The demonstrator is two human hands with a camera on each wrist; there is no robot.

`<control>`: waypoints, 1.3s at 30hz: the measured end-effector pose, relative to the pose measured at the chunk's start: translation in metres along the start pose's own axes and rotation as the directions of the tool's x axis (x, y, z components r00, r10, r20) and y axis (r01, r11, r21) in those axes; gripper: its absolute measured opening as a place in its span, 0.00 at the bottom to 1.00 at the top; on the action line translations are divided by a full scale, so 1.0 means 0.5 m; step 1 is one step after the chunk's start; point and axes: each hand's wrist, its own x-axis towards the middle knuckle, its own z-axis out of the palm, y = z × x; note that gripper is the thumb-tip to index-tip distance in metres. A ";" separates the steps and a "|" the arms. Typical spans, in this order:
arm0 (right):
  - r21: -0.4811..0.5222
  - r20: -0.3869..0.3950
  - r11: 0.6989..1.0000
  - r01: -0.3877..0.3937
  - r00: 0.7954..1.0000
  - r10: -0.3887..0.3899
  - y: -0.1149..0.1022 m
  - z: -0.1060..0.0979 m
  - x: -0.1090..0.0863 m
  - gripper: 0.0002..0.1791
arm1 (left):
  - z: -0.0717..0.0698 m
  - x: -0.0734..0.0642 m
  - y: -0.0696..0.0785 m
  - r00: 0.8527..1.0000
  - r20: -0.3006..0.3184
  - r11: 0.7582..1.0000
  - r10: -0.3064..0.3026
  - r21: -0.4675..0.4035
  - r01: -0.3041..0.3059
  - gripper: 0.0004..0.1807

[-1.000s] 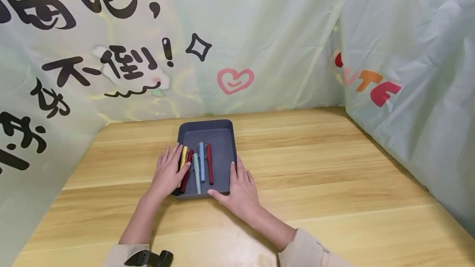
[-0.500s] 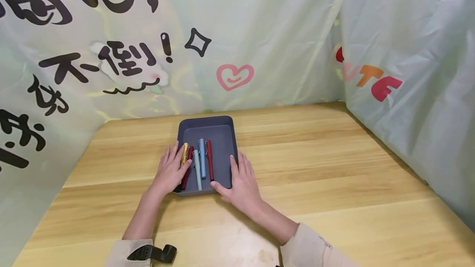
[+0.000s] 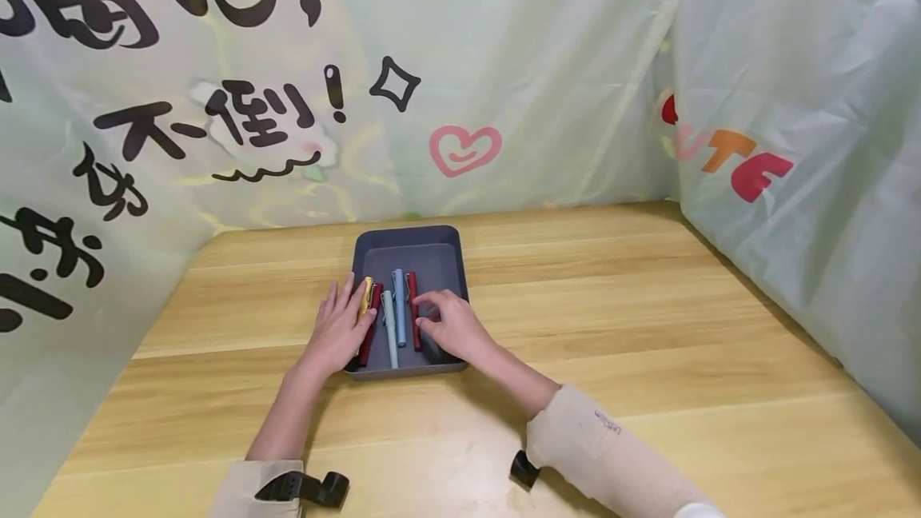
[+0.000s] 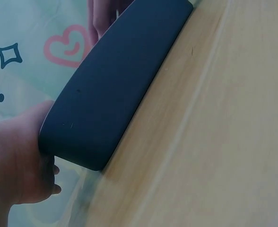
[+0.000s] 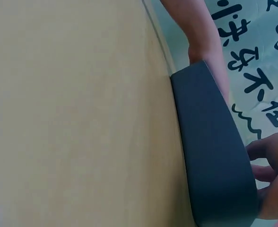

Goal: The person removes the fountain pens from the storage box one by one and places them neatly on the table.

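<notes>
Right hand [image 3: 456,332] crooked over a dark red clip pen [image 3: 416,336] in the slate-grey tray [image 3: 413,257].
Its thumb and forefinger stand apart, tips at the pen near the tray's right wall; whether they touch it, I cannot tell. Leftward across the tray lie a blue pen [image 3: 399,310], a pale teal pen [image 3: 391,330], a second dark red pen [image 3: 368,340] and, by the left wall, a yellow pen [image 3: 366,295]. The left hand [image 3: 336,334] lies over that wall, fingers extended, thumb across the second dark red pen. Under the tray is a wood-grain table [image 3: 647,318]; behind it hangs printed fabric [image 3: 547,62] with a pink heart [image 3: 465,152] and black lettering.
</notes>
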 end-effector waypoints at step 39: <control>0.331 0.202 0.899 -0.287 0.952 0.229 0.014 0.019 0.040 0.10 | 0.003 0.002 -0.002 1.000 -0.022 1.000 -0.002 -0.012 0.002 0.30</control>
